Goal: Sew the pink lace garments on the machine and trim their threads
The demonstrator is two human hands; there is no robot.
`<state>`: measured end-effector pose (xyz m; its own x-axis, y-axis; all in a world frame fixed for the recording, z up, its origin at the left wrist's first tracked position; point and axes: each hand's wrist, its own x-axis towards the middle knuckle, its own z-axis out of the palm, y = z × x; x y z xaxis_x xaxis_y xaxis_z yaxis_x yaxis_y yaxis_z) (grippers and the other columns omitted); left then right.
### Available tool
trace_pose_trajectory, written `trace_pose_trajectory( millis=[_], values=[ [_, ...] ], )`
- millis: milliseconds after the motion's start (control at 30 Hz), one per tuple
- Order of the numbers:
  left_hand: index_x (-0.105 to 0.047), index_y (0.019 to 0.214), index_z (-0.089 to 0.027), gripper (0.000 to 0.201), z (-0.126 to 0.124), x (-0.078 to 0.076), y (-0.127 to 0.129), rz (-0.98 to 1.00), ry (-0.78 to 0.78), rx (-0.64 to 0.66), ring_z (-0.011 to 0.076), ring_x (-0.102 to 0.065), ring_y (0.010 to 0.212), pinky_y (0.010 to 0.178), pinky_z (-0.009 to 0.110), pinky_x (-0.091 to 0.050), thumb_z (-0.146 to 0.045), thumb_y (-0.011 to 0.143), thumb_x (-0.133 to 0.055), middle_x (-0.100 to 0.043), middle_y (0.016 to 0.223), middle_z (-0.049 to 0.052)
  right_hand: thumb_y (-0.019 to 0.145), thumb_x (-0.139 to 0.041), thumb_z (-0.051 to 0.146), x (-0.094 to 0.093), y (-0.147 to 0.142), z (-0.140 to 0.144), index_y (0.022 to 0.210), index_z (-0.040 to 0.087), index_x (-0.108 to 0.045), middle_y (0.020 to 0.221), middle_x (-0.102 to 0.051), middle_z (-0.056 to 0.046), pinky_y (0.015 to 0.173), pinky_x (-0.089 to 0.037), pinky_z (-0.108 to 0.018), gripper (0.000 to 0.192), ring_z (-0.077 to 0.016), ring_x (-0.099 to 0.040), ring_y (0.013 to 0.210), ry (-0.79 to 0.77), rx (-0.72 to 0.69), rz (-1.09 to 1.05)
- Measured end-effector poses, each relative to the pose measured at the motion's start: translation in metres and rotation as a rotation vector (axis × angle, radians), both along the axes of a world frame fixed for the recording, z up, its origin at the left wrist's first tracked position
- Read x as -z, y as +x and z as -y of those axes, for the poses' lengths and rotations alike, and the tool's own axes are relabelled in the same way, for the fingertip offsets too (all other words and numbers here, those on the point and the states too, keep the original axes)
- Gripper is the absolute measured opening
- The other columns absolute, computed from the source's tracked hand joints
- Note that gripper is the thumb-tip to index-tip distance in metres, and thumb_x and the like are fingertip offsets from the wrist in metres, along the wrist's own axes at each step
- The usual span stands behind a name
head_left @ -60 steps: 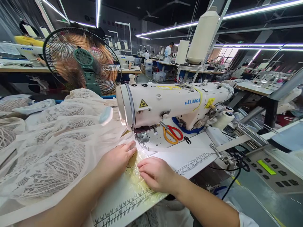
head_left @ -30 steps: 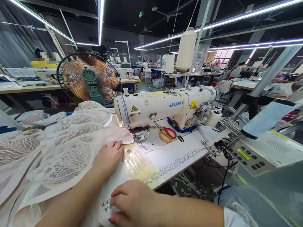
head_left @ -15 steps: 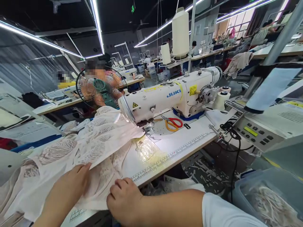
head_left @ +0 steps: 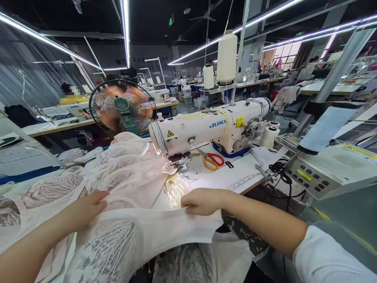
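Note:
A pale pink bra (head_left: 173, 226) with a lace cup is stretched out across the front of the table. My right hand (head_left: 203, 201) is closed on the upper edge of its side band. My left hand (head_left: 92, 208) pinches the fabric near the top of the lace cup; its fingertips are partly lost in the cloth. More pale bras (head_left: 118, 157) lie joined in a row behind, leading up to the needle area of the white sewing machine (head_left: 194, 129). The fabric touches the machine bed below the head.
Thread snips (head_left: 212, 160) with red and orange handles and a black blade (head_left: 229, 164) lie on the machine bed. A control box (head_left: 312, 177) stands right. Behind are a fan (head_left: 120, 104), thread cones (head_left: 226, 59) and a person in yellow (head_left: 73, 100).
My right hand has moved up and right, drawing the bra's band out over the table edge. My left hand has shifted slightly left. The head view has turned slightly.

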<state>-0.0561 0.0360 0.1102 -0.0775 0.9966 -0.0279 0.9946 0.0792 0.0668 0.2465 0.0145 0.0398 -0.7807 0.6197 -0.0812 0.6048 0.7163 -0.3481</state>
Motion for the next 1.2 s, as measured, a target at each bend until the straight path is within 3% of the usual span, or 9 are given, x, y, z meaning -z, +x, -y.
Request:
trace_pose_trajectory(
  millis=[133,233,367,467,633,867,967,1067,1200],
  values=[
    [-0.059,0.063,-0.016,0.028,-0.017,0.007,0.003,-0.275,-0.051,0.033,0.0250,-0.065,0.069,0.067,0.038,-0.049,-0.010,0.078,-0.035,-0.069,0.070,0.009,0.076,-0.054,0.005,0.018,-0.030,-0.015,0.088,0.014,-0.061,0.086,-0.065,-0.009,0.061,-0.044,-0.028,0.017,-0.0214,-0.060,0.080,0.210,0.232,0.080],
    [-0.060,0.083,-0.010,0.032,-0.019,0.014,0.039,-0.347,0.047,0.120,0.0334,-0.063,0.081,0.068,0.048,-0.046,-0.008,0.080,-0.028,-0.064,0.095,0.020,0.080,-0.046,0.002,0.025,-0.047,-0.022,0.090,0.012,-0.060,0.095,-0.062,-0.014,0.072,-0.045,-0.035,0.020,-0.0257,-0.057,0.094,0.298,0.341,0.060],
    [-0.058,0.106,-0.020,0.032,-0.037,0.045,0.103,-0.229,0.041,0.388,0.0212,-0.060,0.099,0.076,0.030,-0.048,-0.014,0.086,-0.034,-0.056,0.121,0.009,0.082,-0.044,0.004,0.034,-0.053,-0.018,0.092,0.011,-0.060,0.085,-0.062,-0.014,0.060,-0.047,-0.033,0.020,-0.0242,-0.059,0.079,0.295,0.420,0.089],
    [-0.060,0.104,-0.021,0.026,-0.063,0.072,0.129,-0.162,0.023,0.467,0.0180,-0.058,0.101,0.081,0.026,-0.047,-0.016,0.086,-0.042,-0.059,0.115,0.006,0.080,-0.048,0.007,0.047,-0.053,-0.004,0.090,0.011,-0.060,0.083,-0.061,-0.014,0.055,-0.048,-0.033,0.016,-0.0250,-0.059,0.076,0.351,0.422,0.077],
    [-0.058,0.104,-0.015,0.026,-0.106,0.092,0.134,-0.128,0.008,0.309,0.0192,-0.059,0.093,0.080,0.040,-0.050,-0.035,0.089,-0.050,-0.061,0.105,0.007,0.077,-0.054,0.013,0.070,-0.054,0.003,0.097,0.011,-0.059,0.087,-0.060,-0.012,0.061,-0.049,-0.035,0.020,-0.0249,-0.056,0.079,0.543,0.334,-0.064],
    [-0.058,0.104,-0.015,0.026,-0.134,0.082,0.134,-0.114,-0.083,0.205,0.0157,-0.062,0.081,0.070,0.034,-0.053,-0.035,0.088,-0.052,-0.063,0.097,0.005,0.085,-0.050,0.016,0.068,-0.044,-0.052,0.091,0.012,-0.060,0.097,-0.060,-0.009,0.079,-0.045,-0.031,0.012,-0.0201,-0.051,0.090,0.562,-0.048,-0.141],
    [-0.061,0.098,-0.012,0.023,-0.122,0.074,0.130,-0.124,-0.027,0.282,0.0205,-0.064,0.078,0.066,0.034,-0.052,-0.025,0.090,-0.043,-0.066,0.089,0.009,0.087,-0.050,0.016,0.065,-0.039,-0.070,0.094,0.012,-0.061,0.105,-0.060,-0.009,0.083,-0.043,-0.028,0.014,-0.0185,-0.050,0.095,0.524,-0.173,-0.155],
    [-0.063,0.099,-0.011,0.030,-0.100,0.071,0.122,-0.123,0.034,0.471,0.0267,-0.063,0.095,0.079,0.038,-0.050,-0.017,0.088,-0.036,-0.066,0.105,0.015,0.088,-0.050,0.018,0.067,-0.036,-0.075,0.098,0.011,-0.061,0.109,-0.060,-0.009,0.087,-0.041,-0.028,0.016,-0.0192,-0.049,0.100,0.497,-0.207,-0.178],
    [-0.064,0.107,-0.020,0.033,-0.078,0.081,0.107,-0.081,0.006,0.752,0.0196,-0.054,0.115,0.096,0.030,-0.045,-0.017,0.084,-0.040,-0.058,0.127,0.006,0.090,-0.046,0.020,0.070,-0.035,-0.074,0.101,0.012,-0.060,0.107,-0.061,-0.009,0.090,-0.040,-0.031,0.019,-0.0203,-0.049,0.102,0.458,-0.194,-0.192]
  ],
)
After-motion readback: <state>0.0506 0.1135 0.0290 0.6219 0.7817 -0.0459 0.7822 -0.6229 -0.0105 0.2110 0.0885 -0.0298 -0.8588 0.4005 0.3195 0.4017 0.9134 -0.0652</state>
